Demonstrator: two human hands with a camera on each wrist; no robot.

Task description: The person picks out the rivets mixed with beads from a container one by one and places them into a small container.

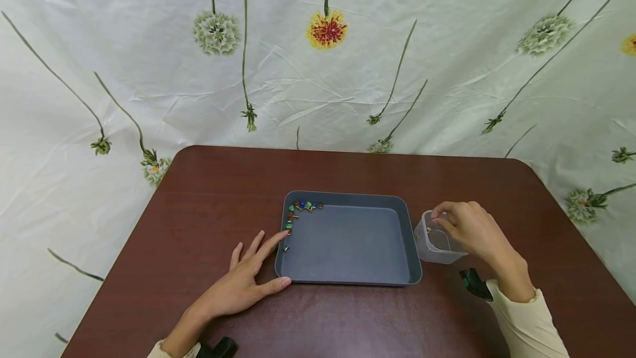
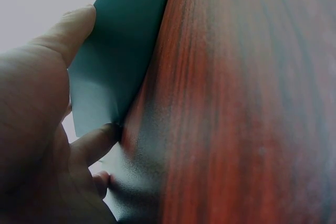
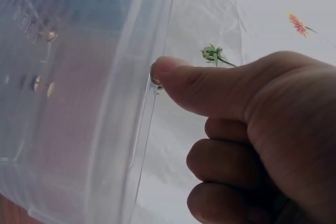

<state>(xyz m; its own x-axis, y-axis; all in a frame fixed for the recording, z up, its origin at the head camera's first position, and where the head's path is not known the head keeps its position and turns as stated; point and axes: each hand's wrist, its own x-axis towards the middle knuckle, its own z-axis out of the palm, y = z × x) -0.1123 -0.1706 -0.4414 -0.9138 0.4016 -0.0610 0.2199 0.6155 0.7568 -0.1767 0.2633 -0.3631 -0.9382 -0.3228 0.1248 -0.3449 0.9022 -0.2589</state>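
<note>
A grey rectangular tray [image 1: 355,242] lies on the table. Small coloured pieces [image 1: 308,206], green, blue, red and gold, line its far left corner and left side; one small shiny piece [image 1: 286,248] lies apart nearer the front. My left hand [image 1: 236,289] touches the tray's left edge with fingers spread, the thumb at the front left corner. To the tray's right stands a clear plastic container [image 1: 439,250]. Over its rim, my right hand [image 1: 474,231] pinches a small shiny round piece [image 3: 155,75] between thumb and finger. A few gold-coloured pieces [image 3: 50,88] show through the container's wall.
The dark reddish-brown table [image 1: 343,319] has rounded far corners. Behind it hangs a white cloth [image 1: 298,70] printed with flowers. Black wrist devices [image 1: 475,283] sit at both cuffs.
</note>
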